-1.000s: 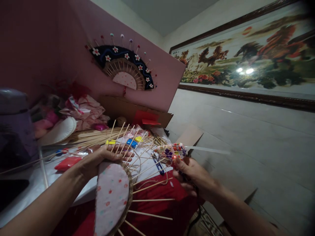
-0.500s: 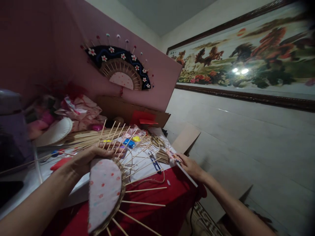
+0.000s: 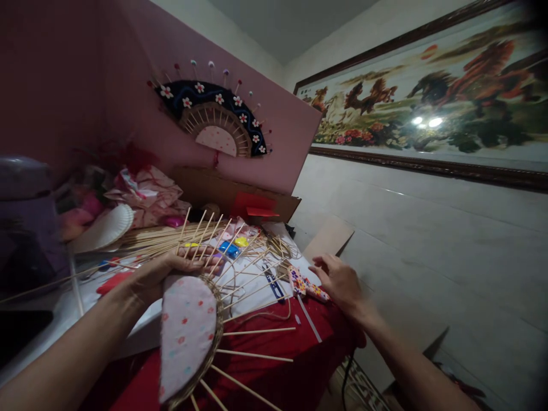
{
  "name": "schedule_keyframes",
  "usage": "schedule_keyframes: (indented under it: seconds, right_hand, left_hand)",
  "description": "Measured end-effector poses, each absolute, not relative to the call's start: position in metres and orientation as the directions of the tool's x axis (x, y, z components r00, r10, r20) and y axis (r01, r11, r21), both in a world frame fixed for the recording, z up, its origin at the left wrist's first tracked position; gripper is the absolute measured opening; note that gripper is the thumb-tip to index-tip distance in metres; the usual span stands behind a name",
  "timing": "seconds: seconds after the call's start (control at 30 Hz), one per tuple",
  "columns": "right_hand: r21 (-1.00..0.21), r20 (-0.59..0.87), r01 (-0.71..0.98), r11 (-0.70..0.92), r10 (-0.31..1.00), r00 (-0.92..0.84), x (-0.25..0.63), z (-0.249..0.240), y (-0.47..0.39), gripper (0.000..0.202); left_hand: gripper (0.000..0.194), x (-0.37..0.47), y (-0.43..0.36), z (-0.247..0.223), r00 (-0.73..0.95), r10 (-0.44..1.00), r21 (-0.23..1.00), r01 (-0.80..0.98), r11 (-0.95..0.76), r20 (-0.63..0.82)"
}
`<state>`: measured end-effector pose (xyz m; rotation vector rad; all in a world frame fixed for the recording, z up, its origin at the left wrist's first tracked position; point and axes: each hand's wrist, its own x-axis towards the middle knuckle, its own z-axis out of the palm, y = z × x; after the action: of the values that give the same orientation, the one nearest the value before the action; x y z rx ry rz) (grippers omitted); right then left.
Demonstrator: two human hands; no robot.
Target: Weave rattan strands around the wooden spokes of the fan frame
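My left hand (image 3: pixel 188 264) grips a half-round fan piece (image 3: pixel 188 331) covered in white cloth with small red flowers. Wooden sticks (image 3: pixel 257 354) fan out from its woven brown rim. At the right edge of the table, my right hand (image 3: pixel 336 279) is raised with its fingers bent and apart, holding nothing. Just left of it lies a glue gun (image 3: pixel 306 284) with a flowered covering, a white glue stick (image 3: pixel 309 319) pointing out of it toward the front. Blue snips (image 3: pixel 273 283) rest on the white sheet beside a loose brown cord (image 3: pixel 269 315).
Behind are bundled sticks (image 3: pixel 149 237), blue clay packs (image 3: pixel 229 249), a paper plate (image 3: pixel 107 228) and crumpled pink cloth (image 3: pixel 145 191). A finished dark fan (image 3: pixel 216 114) hangs on the pink board. A red cloth (image 3: pixel 282 365) covers the table's front.
My right hand has let go of the glue gun, which now lies on the table, and has lifted slightly. My left hand still holds the fan piece. The view has shifted a little.
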<state>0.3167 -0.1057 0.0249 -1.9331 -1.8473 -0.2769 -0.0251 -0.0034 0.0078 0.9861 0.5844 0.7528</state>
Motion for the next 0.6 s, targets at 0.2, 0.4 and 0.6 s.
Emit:
schedule_keyframes:
  seconds: [0.2,0.4,0.6]
  right_hand:
    - [-0.232,0.544,0.879,0.415,0.805,-0.237,0.217,0.031,-0.128,0.02]
    - [-0.095,0.589,0.94,0.326,0.78,-0.211,0.175,0.017,-0.116,0.015]
    - [-0.158,0.619,0.943,0.294,0.773,-0.138,0.165,0.006,-0.105,0.01]
  left_hand:
    - [0.035,-0.025,-0.007,0.009,0.636,0.768,0.9,-0.288,0.327,-0.075]
    - [0.034,-0.023,-0.009,0.011,0.615,0.785,0.903,-0.295,0.313,-0.071]
    - [0.04,-0.021,-0.012,0.014,0.622,0.782,0.904,-0.31,0.294,-0.041]
